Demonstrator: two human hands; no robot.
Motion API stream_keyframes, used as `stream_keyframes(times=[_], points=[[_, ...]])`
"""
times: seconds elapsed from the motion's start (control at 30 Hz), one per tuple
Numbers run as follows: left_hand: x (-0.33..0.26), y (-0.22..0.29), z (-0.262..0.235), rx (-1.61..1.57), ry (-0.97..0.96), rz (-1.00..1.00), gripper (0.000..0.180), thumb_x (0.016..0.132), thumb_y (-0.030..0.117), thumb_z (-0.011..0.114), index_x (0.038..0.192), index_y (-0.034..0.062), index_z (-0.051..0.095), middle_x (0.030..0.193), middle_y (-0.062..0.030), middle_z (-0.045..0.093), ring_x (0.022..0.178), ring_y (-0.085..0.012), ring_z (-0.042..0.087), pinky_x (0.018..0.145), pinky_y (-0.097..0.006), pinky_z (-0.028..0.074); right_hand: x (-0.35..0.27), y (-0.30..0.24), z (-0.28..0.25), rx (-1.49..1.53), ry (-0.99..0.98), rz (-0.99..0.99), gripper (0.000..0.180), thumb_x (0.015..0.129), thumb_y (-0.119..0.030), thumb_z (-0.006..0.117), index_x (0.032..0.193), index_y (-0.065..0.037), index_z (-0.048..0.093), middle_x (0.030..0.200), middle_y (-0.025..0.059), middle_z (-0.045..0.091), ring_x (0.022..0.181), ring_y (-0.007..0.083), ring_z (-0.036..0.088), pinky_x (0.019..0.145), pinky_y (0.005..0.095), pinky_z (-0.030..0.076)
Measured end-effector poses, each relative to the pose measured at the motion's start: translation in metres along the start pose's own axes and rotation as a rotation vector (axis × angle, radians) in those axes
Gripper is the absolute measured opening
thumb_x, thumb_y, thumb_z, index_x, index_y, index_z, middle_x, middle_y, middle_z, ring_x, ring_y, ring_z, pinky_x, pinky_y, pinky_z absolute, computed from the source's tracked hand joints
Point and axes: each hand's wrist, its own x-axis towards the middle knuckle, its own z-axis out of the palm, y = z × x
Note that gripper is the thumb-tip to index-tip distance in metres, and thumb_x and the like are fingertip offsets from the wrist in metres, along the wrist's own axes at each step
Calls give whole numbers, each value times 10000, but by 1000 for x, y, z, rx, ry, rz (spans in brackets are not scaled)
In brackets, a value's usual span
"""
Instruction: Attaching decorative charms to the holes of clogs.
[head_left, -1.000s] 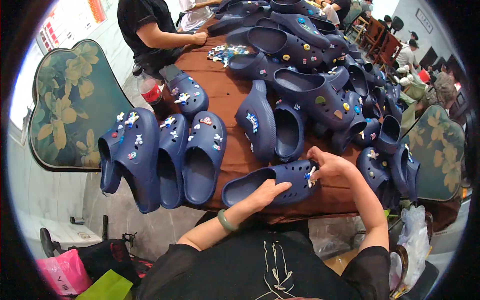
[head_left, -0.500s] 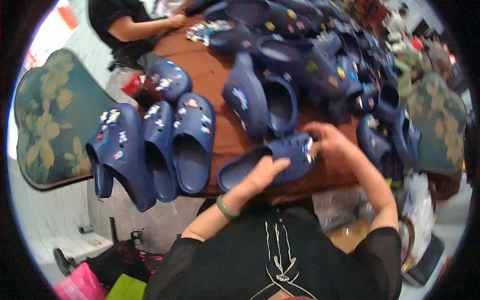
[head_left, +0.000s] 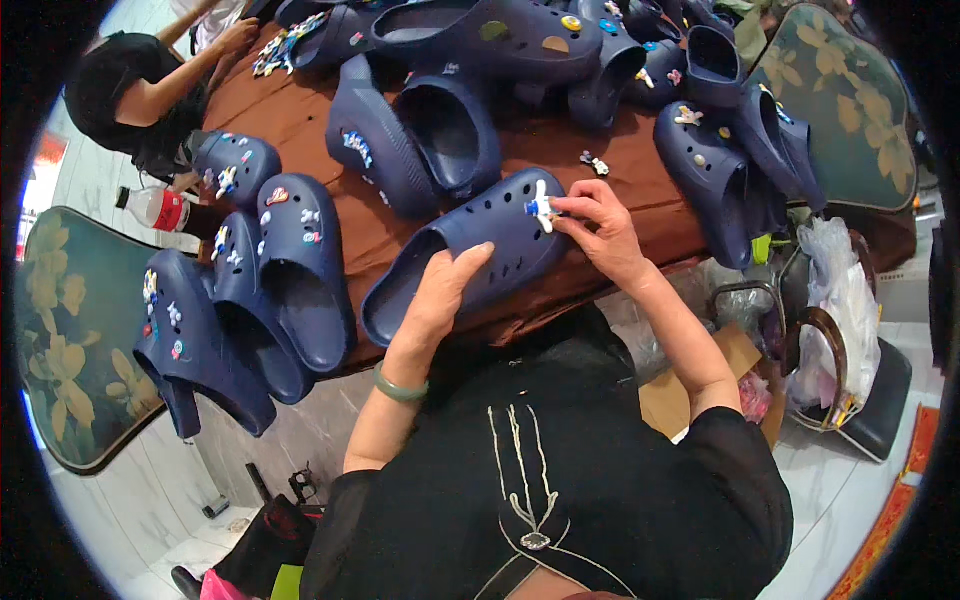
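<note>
We work at the near edge of a brown table, where a navy clog lies on its side with its heel end hanging just over the rim toward us. Our left hand is laid flat on the clog's side, fingers together, pressing it down; our right hand pinches a small white and blue charm against the holed toe of the same clog. Room to move is tight — a row of decorated navy clogs crowds the edge at our left, a second pair stands just behind, and more clogs pack the right. Only a narrow bare strip of table shows between them. Beyond the far left corner another person reaches onto the table; cushioned chair backs flank both sides, and clear plastic bags hang at our right over pale floor tiles.
</note>
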Motion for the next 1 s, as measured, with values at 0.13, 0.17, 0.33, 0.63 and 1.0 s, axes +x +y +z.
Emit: stream_keyframes(times=[0.13, 0.17, 0.33, 0.63, 1.0], points=[[-2, -3, -4, 26, 35, 28, 376, 902, 195, 599, 1194, -38, 567, 1126, -104, 637, 980, -167, 626, 884, -299, 491, 13, 5, -21, -83, -135, -84, 200, 796, -68, 718, 995, -81, 706, 959, 57, 582, 877, 196, 585, 730, 295, 487], [-2, -4, -4, 36, 42, 32, 371, 903, 193, 597, 1191, -39, 570, 1125, -104, 638, 980, -167, 626, 886, -300, 490, 18, 13, -25, -88, -75, -104, 177, 804, -100, 711, 979, -72, 705, 957, 81, 609, 836, 221, 611, 735, 312, 494], [-2, -4, -6, 38, 52, 11, 363, 905, 174, 590, 1197, -40, 565, 1133, -102, 634, 996, -160, 619, 896, -301, 482, 33, 59, -47, -289, 106, 156, 178, 815, -109, 696, 984, -56, 690, 899, 97, 628, 812, 247, 624, 727, 338, 501], [1, -6, -3, 19, 49, 16, 380, 917, 181, 576, 1220, -45, 547, 1140, -83, 623, 1004, -147, 603, 900, -292, 472, 19, 67, -32, -315, 289, -12, 166, 817, -36, 689, 983, -34, 684, 935, 117, 653, 848, 252, 639, 743, 311, 506], [2, -1, -12, 109, -19, 37, 378, 988, 277, 499, 1168, -44, 588, 1077, -75, 642, 953, -114, 600, 859, -266, 478, -22, -22, 37, -289, 185, -429, 325, 620, -52, 820, 907, -104, 676, 826, 20, 612, 740, 213, 565, 680, 350, 433]])
